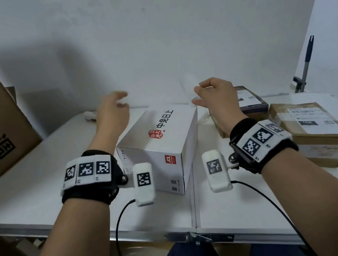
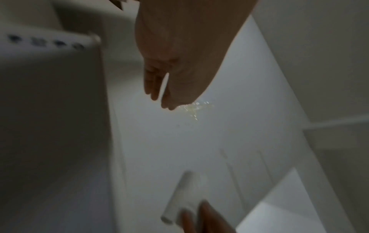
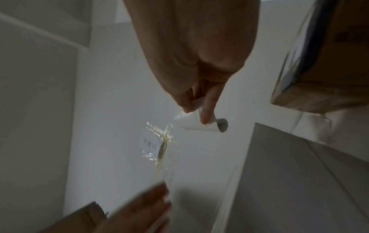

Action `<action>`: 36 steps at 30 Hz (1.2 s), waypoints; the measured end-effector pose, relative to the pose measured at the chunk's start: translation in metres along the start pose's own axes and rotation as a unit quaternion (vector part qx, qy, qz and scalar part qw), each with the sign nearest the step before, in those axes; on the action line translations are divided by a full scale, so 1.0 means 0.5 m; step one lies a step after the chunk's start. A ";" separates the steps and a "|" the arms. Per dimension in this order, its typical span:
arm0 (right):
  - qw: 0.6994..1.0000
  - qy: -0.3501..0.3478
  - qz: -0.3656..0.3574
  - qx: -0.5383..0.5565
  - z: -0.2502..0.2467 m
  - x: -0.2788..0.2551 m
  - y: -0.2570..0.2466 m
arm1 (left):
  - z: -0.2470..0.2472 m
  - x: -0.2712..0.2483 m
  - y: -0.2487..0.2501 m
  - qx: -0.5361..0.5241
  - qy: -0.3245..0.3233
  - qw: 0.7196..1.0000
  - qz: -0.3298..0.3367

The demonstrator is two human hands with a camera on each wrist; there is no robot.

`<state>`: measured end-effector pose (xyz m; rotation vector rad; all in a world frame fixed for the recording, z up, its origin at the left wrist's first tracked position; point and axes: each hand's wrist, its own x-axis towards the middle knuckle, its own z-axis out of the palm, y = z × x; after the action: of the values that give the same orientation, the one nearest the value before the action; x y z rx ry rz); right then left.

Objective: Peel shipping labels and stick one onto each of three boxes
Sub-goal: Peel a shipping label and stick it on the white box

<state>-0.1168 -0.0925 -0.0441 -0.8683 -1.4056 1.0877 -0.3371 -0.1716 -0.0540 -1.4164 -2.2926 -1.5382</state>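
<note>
Right hand pinches small white label roll, curled and partly unrolled, above the white box. Left hand loose, fingers relaxed, holding nothing.

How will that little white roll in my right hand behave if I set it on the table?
The white roll looks cylindrical with a hollow core, so it would probably roll if laid sideways. The right hand pinches it with a few fingers, suggesting it is light. Its loose paper end seems floppy.
</note>
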 end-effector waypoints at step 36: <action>0.975 -0.196 -0.034 -0.100 -0.097 -0.006 0.019 | 0.058 -0.103 0.135 0.062 -0.197 0.902 0.379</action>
<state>-0.0690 -0.0855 -0.0551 -0.7652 -1.8862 1.1170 -0.2482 -0.1775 -0.0453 -2.3466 -1.5717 -0.9040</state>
